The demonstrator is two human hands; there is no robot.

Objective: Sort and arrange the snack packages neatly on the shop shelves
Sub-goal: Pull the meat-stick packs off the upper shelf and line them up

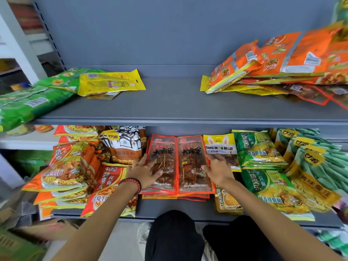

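Red skewer packs [190,147] lie partly under left hand [144,171] and right hand [219,171] fingers [212,157].

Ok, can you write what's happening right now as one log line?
left hand: rests on left skewer pack | right hand: touches right skewer pack | place: lower shelf

Upper shelf [173,102]: wide bare stretch at frame centre, open from the front; yellow packets [111,83] bound it left, orange packet pile [267,61] right. Lower shelf [150,208]: packets side by side across the width; bare strip only at front centre, below red skewer packets [190,147]. Upper shelf edge overhangs the back row.
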